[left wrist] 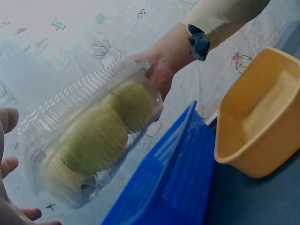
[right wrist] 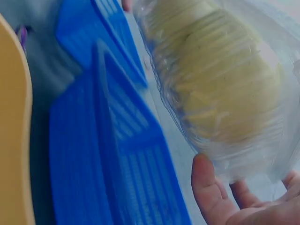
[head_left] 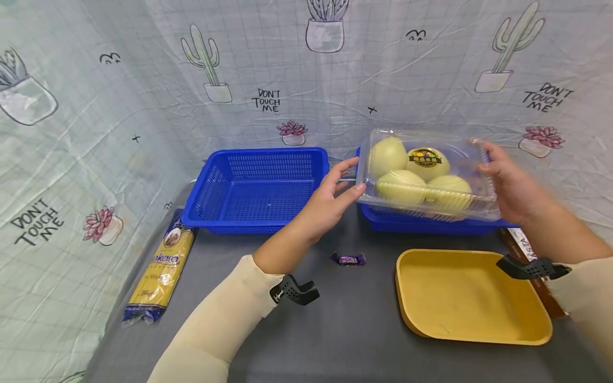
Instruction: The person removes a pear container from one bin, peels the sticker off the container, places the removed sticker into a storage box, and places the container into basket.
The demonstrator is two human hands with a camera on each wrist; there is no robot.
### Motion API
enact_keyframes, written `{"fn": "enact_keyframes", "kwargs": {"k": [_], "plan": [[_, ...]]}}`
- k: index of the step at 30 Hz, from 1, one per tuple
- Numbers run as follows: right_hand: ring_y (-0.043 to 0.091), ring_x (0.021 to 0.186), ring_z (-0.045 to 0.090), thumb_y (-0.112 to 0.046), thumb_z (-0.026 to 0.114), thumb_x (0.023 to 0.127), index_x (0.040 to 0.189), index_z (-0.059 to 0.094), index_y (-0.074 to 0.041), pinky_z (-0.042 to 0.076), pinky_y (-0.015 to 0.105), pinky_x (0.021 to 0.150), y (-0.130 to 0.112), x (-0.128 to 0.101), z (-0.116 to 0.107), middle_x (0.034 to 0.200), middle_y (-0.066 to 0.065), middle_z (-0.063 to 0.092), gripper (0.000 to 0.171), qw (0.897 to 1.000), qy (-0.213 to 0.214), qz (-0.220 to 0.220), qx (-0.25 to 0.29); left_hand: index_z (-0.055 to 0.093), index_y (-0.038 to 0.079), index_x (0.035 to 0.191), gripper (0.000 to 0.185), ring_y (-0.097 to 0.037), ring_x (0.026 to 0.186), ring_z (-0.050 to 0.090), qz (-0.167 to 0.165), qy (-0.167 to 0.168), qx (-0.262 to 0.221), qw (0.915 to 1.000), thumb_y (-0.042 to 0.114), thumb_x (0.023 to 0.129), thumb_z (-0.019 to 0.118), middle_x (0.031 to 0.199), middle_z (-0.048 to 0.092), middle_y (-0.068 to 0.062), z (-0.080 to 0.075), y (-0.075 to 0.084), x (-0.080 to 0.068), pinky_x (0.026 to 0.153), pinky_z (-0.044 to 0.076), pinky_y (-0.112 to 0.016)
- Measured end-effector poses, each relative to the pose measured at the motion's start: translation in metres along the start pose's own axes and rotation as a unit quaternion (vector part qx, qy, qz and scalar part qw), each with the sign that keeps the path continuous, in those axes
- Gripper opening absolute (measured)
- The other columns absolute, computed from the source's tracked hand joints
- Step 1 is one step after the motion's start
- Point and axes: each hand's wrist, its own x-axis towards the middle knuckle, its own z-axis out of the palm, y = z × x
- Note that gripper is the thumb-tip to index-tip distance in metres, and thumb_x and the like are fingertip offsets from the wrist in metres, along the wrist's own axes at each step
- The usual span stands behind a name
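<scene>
A clear plastic fruit box with several pale yellow-green fruits is held in the air between both hands. My left hand takes its left end, thumb under the rim and fingers stretched along the upper corner. At the right end, my right hand has its fingers over the top edge. The box hangs just above the right blue basket. In the left wrist view the fruit box fills the middle, with my left hand's fingertips at the frame edge. In the right wrist view my right hand cups the fruit box from below.
A second blue basket stands to the left of the first, with nothing in it. A yellow tray lies near the front right. A purple candy lies mid-table, a yellow pasta pack at the left edge. A cactus-print cloth walls the back and sides.
</scene>
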Motion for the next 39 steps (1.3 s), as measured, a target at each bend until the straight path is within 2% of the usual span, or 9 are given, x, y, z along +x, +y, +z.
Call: {"fn": "enact_keyframes", "kwargs": {"k": [3,8,15,20,26,30,34,39], "plan": [[0.014,0.102,0.071,-0.012,0.032,0.111,0.153,0.037,-0.027,0.062,0.031,0.081,0.004,0.000,0.017,0.129,-0.005,0.066,0.044,1.000,0.004,0.002,0.000,0.040,0.035,0.163,0.057,-0.039,0.157,0.029,-0.003,0.009,-0.001,1.0000,0.037,0.110,0.061,0.174,0.019,0.003,-0.008,0.002,-0.006,0.119,0.035,-0.062],[0.012,0.107,0.066,-0.018,0.042,0.110,0.152,0.038,-0.032,0.059,0.030,0.083,0.011,0.000,0.043,0.133,-0.007,0.060,0.045,0.998,0.043,0.026,-0.042,0.041,0.038,0.162,0.055,-0.033,0.157,0.029,-0.010,0.014,0.002,0.9999,0.036,0.111,0.059,0.175,0.019,0.006,-0.021,0.003,-0.022,0.118,0.034,-0.066],[0.016,0.117,0.057,-0.022,0.042,0.109,0.152,0.032,-0.039,0.058,0.033,0.085,0.019,-0.003,0.077,0.141,-0.004,0.047,0.047,0.993,0.044,0.061,-0.090,0.042,0.039,0.162,0.055,-0.030,0.159,0.025,-0.013,0.012,0.014,0.9998,0.032,0.111,0.059,0.174,0.020,0.010,-0.046,0.008,-0.056,0.121,0.026,-0.069],[0.018,0.118,0.058,-0.015,0.040,0.106,0.154,0.028,-0.033,0.059,0.032,0.089,0.022,-0.003,0.108,0.142,0.001,0.045,0.052,0.994,0.036,0.072,-0.076,0.040,0.030,0.164,0.055,-0.032,0.159,0.025,-0.003,0.021,0.028,0.9994,0.026,0.112,0.057,0.174,0.020,0.004,-0.062,0.009,-0.078,0.121,0.026,-0.070],[0.021,0.115,0.051,-0.012,0.043,0.105,0.163,0.019,-0.027,0.057,0.031,0.089,0.028,0.000,0.147,0.143,0.007,0.038,0.065,0.993,0.031,0.085,-0.075,0.036,0.023,0.167,0.055,-0.036,0.159,0.023,-0.005,0.036,0.031,0.9988,0.020,0.114,0.052,0.175,0.020,0.001,-0.082,0.009,-0.105,0.122,0.024,-0.070],[0.025,0.111,0.051,-0.012,0.046,0.102,0.166,0.018,-0.024,0.058,0.035,0.085,0.034,0.004,0.167,0.143,0.016,0.036,0.071,0.992,0.027,0.092,-0.082,0.035,0.019,0.167,0.054,-0.036,0.159,0.023,-0.003,0.051,0.036,0.9980,0.017,0.115,0.049,0.175,0.021,-0.002,-0.096,0.007,-0.124,0.122,0.023,-0.069],[0.032,0.116,0.049,-0.016,0.051,0.100,0.169,0.017,-0.024,0.057,0.041,0.083,0.041,0.007,0.183,0.150,0.022,0.032,0.078,0.988,0.023,0.102,-0.109,0.035,0.015,0.166,0.053,-0.036,0.159,0.024,-0.004,0.066,0.044,0.9968,0.016,0.115,0.049,0.174,0.022,-0.003,-0.106,0.006,-0.141,0.122,0.023,-0.068],[0.035,0.121,0.047,-0.016,0.054,0.097,0.169,0.020,-0.023,0.052,0.048,0.086,0.051,0.008,0.203,0.155,0.025,0.032,0.080,0.988,0.021,0.106,-0.108,0.036,0.013,0.165,0.053,-0.037,0.158,0.024,-0.011,0.081,0.053,0.9953,0.016,0.114,0.050,0.174,0.022,-0.003,-0.117,0.005,-0.158,0.121,0.023,-0.068]]}}
